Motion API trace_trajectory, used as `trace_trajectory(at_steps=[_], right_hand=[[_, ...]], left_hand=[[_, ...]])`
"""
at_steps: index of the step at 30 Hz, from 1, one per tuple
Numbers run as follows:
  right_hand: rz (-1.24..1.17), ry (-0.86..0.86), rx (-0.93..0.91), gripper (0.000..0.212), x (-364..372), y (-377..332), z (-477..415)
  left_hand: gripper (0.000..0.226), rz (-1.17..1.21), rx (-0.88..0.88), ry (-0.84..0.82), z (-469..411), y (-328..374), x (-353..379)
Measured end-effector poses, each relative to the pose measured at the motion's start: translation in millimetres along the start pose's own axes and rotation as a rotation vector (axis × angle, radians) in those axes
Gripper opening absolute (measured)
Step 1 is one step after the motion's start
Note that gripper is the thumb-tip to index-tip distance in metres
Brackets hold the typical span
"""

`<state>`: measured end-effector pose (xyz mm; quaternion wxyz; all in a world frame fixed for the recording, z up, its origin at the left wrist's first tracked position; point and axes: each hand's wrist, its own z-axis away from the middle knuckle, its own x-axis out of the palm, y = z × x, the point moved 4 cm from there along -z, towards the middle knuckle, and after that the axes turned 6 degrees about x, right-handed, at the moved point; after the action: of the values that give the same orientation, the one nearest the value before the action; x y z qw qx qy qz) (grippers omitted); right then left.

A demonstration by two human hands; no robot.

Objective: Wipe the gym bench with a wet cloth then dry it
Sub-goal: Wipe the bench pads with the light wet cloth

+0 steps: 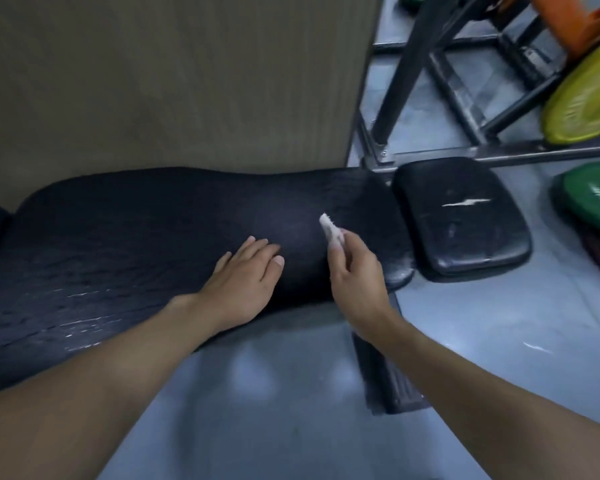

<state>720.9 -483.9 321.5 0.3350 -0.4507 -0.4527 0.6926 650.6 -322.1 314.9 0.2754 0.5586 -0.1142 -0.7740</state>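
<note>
While our left hand [246, 271] lies flat on the black bench [136, 244] with its fingers straight, our right hand [354, 271] pinches a small white cloth [331, 230] just above the pad, near its right end. The bench runs left to right across us. Most of its length lies left of the cloth, so we judge the strokes must travel that way, along the pad.
</note>
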Motion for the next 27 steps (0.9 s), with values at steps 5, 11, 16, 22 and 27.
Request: trace_trajectory(at_steps=[5, 11, 16, 22, 27], right_hand=[[0.095, 0.101, -0.081, 0.033, -124, 7, -42], [1.062, -0.168, -0.228, 0.078, -161, 58, -67], [1.17, -0.249, -0.328, 0.074, -155, 79, -81], [1.133, -0.07, -0.355, 0.064, -142, 93, -137], [1.155, -0.092, -0.293, 0.065, -137, 72, -213]], left_hand=[[0.052, -0.025, 0.059, 0.045, -68, 94, 28], [0.054, -0.076, 0.138, 0.051, -111, 150, 60], [0.051, -0.184, 0.21, 0.095, -147, 151, 72], [0.052, -0.177, 0.327, 0.261, -190, 144, 61], [0.053, -0.187, 0.387, 0.31, -198, 142, 59]])
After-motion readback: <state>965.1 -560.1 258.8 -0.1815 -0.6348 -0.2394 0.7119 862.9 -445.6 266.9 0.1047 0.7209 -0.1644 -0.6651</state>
